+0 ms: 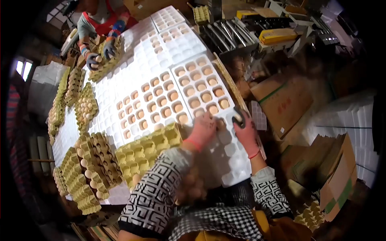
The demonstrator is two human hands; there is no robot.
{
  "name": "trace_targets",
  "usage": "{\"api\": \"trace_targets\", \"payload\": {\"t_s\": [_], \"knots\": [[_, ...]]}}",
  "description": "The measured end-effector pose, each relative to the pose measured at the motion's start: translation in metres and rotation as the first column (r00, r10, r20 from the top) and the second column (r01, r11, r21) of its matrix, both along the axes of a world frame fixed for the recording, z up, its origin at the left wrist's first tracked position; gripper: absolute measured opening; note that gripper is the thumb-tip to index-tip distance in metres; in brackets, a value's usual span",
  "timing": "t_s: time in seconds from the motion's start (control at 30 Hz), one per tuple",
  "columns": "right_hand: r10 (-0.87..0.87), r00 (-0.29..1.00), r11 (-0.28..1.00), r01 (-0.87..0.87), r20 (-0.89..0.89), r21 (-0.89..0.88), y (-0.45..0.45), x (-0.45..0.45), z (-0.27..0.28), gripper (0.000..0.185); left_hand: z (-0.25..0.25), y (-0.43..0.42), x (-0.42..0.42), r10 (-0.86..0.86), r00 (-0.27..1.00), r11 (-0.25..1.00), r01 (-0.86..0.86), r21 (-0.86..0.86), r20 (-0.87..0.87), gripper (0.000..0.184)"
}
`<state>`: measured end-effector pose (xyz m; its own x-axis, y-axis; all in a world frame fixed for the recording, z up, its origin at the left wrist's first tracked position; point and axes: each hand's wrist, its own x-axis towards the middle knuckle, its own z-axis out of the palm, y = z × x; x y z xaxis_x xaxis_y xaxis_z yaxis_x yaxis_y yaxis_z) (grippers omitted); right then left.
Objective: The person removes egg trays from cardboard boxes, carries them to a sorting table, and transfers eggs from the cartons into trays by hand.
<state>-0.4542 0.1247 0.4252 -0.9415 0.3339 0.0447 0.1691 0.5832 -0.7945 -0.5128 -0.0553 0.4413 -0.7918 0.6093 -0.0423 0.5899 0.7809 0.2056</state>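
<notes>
My left hand [203, 131], in a pink glove, reaches down over a white foam tray [237, 162] with square cells. Its fingers are bunched over a cell, and what they hold, if anything, is hidden. At the tray's right edge, my right hand [246, 132], also gloved with dark fingertips, curls around a pale egg [238, 118]. Brown eggs [195, 103] fill the cells beyond my hands, while cells nearer my body hold none. Left of my left hand lies a yellowish pulp egg tray [149, 149], its visible cups mostly bare, with an egg [136, 178] near its lower edge.
Across the table, a co-worker's gloved hands [100, 56] handle eggs over a pulp tray. Stacked pulp trays with eggs [89, 173] stand at the left. Cardboard [283, 102] and foam stacks [345, 120] are on the right, with a roller conveyor [229, 34] behind.
</notes>
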Motion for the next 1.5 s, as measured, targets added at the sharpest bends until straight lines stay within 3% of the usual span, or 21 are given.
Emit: {"api": "trace_targets", "payload": {"t_s": [0.07, 0.17, 0.27, 0.3, 0.33, 0.47, 0.6, 0.73, 0.8, 0.87, 0.9, 0.97, 1.07, 1.13, 1.17, 1.2, 1.27, 1.3, 1.33, 1.4, 1.5], "knots": [[0.155, 0.961, 0.927, -0.221, 0.229, 0.303, -0.005, -0.008, 0.008, 0.061, 0.007, -0.002, 0.004, 0.006, 1.000, 0.996, -0.008, 0.089, 0.025, 0.028], [0.048, 0.997, 0.993, -0.054, 0.061, 0.109, -0.004, 0.004, 0.013, 0.058, 0.074, -0.027, 0.002, -0.059, 0.995, 0.931, 0.027, 0.365, 0.076, 0.028], [0.163, 0.959, 0.957, -0.096, -0.231, 0.273, 0.009, 0.013, 0.001, 0.049, 0.155, -0.083, 0.031, 0.070, 0.934, 0.787, -0.267, 0.557, 0.349, 0.037], [0.233, 0.964, 0.920, -0.175, -0.129, 0.351, 0.012, 0.019, -0.013, 0.047, 0.171, -0.098, 0.047, 0.163, 0.934, 0.675, -0.340, 0.655, 0.317, 0.029], [0.285, 0.956, 0.867, -0.226, -0.072, 0.444, 0.013, 0.024, -0.031, 0.049, 0.167, -0.121, 0.059, 0.211, 0.853, 0.550, -0.507, 0.664, 0.477, 0.030], [0.323, 0.946, 0.868, -0.287, -0.022, 0.404, -0.002, 0.041, -0.034, 0.057, 0.165, -0.177, 0.119, 0.448, 0.809, 0.450, -0.571, 0.687, 0.379, 0.025], [0.421, 0.897, 0.769, -0.430, 0.132, 0.472, -0.060, 0.027, 0.009, 0.070, 0.164, -0.219, 0.171, 0.553, 0.785, 0.548, -0.595, 0.588, 0.279, 0.025], [0.300, 0.951, 0.647, -0.262, 0.077, 0.717, -0.074, -0.004, -0.029, 0.039, 0.161, -0.237, 0.181, 0.528, 0.807, 0.616, -0.578, 0.535, 0.264, 0.031], [0.316, 0.949, 0.805, -0.261, -0.014, 0.532, -0.076, 0.002, -0.021, 0.037, 0.155, -0.234, 0.183, 0.497, 0.764, 0.587, -0.646, 0.488, 0.412, 0.037], [0.238, 0.935, 0.960, -0.186, -0.262, 0.208, -0.087, 0.015, 0.011, 0.039, 0.148, -0.227, 0.172, 0.419, 0.898, 0.842, -0.440, 0.311, 0.134, 0.053], [0.243, 0.960, 0.947, -0.266, -0.140, -0.179, -0.098, 0.025, 0.051, 0.047, 0.141, -0.218, 0.166, 0.409, 0.903, 0.873, -0.430, 0.229, 0.135, 0.058], [0.446, 0.880, 0.848, -0.473, -0.161, -0.239, -0.114, 0.057, 0.100, 0.057, 0.133, -0.211, 0.157, 0.374, 0.917, 0.909, -0.393, 0.143, 0.143, 0.064], [0.655, 0.742, 0.576, -0.612, 0.142, 0.542, -0.161, 0.085, 0.122, 0.065, 0.131, -0.217, 0.154, 0.346, 0.924, 0.891, -0.378, 0.250, 0.163, 0.063], [0.641, 0.731, 0.401, -0.578, 0.233, 0.710, -0.190, 0.083, 0.105, 0.058, 0.131, -0.234, 0.158, 0.403, 0.891, 0.758, -0.452, 0.470, 0.207, 0.061], [0.639, 0.723, 0.509, -0.655, 0.265, 0.559, -0.190, 0.079, 0.108, 0.056, 0.139, -0.240, 0.164, 0.432, 0.716, 0.481, -0.697, 0.531, 0.548, 0.056], [0.638, 0.712, 0.603, -0.698, 0.293, 0.385, -0.187, 0.075, 0.118, 0.053, 0.127, -0.257, 0.167, 0.276, 0.736, 0.245, -0.676, 0.695, 0.618, 0.044], [0.620, 0.739, 0.773, -0.633, 0.262, -0.045, -0.167, 0.074, 0.154, 0.043, 0.139, -0.279, 0.170, -0.067, 0.554, -0.102, -0.831, 0.547, 0.830, 0.045], [0.590, 0.801, 0.750, -0.497, 0.103, -0.436, -0.145, 0.076, 0.151, 0.041, 0.139, -0.286, 0.172, -0.180, 0.569, -0.127, -0.822, 0.555, 0.802, 0.046], [0.495, 0.868, 0.553, -0.340, -0.028, -0.760, -0.132, 0.076, 0.156, 0.039, 0.138, -0.287, 0.172, -0.290, 0.580, -0.156, -0.813, 0.560, 0.761, 0.047], [0.375, 0.922, 0.504, -0.287, -0.093, -0.815, -0.114, 0.084, 0.183, 0.035, 0.138, -0.286, 0.168, -0.207, 0.431, 0.044, -0.893, 0.448, 0.878, 0.046], [0.584, 0.788, 0.789, -0.495, 0.194, -0.363, -0.123, 0.092, 0.215, 0.042, 0.157, -0.247, 0.163, 0.160, 0.835, 0.746, -0.451, 0.489, 0.526, 0.047]]}}
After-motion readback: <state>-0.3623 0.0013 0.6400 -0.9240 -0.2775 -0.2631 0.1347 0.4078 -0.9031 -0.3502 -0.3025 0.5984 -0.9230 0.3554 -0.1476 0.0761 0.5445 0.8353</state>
